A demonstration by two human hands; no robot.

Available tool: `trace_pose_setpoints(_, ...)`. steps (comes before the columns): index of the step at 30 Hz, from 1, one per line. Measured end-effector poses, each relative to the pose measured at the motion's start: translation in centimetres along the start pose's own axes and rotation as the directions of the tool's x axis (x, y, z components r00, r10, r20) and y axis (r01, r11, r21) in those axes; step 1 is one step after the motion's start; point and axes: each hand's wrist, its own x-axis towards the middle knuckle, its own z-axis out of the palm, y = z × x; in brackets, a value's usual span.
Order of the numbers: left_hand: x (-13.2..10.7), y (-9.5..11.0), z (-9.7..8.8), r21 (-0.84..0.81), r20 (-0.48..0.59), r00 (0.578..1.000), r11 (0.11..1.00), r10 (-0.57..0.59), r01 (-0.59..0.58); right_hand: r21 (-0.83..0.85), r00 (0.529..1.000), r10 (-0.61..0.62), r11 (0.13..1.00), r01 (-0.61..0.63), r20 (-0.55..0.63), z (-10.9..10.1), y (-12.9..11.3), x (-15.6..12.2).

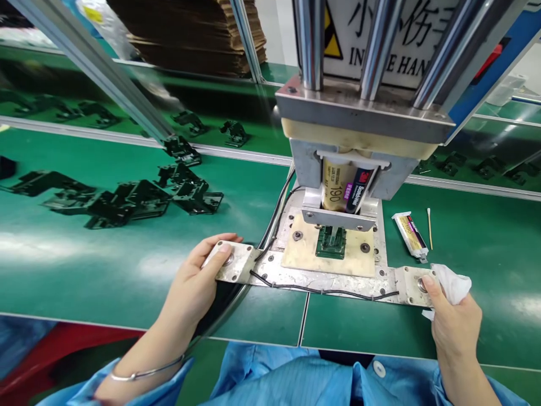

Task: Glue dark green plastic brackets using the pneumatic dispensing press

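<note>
My left hand [186,290] is closed around the left metal button block [243,264], its thumb on the round button. My right hand [459,324] grips the right button block [409,286], thumb on its button, with a crumpled white tissue [456,285] tucked in the same hand. Between them stands a press [363,121] with steel rods. An adhesive cartridge [344,183] marked 190 sits upright in its holder. Beneath the holder's front bar, a small dark green part [331,248] rests on a cream plate [296,256]; its upper side is partly hidden.
Several dark green parts [127,203] lie in a cluster at left, and more stand behind the rail. A second adhesive cartridge [411,234] and a cotton swab [430,228] lie at right. Black cables [321,291] run along the base. A metal post [105,73] slants at left.
</note>
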Motion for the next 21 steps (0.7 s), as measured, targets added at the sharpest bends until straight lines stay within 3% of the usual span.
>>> trace_pose_setpoints(2, -0.11, 0.08, 0.05, -0.081, 0.014, 0.999, 0.996, -0.037, 0.038, 0.018, 1.0, 0.006, 1.0, -0.006, 0.001, -0.01, -0.26, -0.09)
trace_pose_setpoints(9, -0.2, 0.42, 0.37, -0.117, 0.019, 0.999, 0.992, -0.036, 0.038, 0.055, 1.0, -0.016, 0.998, 0.016, 0.001, 0.08, 0.0, -0.07)
trace_pose_setpoints(21, -0.38, 0.4, 0.48, -0.087, 0.008, 1.0, 0.996, -0.009, 0.009, 0.03, 0.999, -0.029, 0.999, 0.03, -0.03, -0.12, 0.08, -0.23)
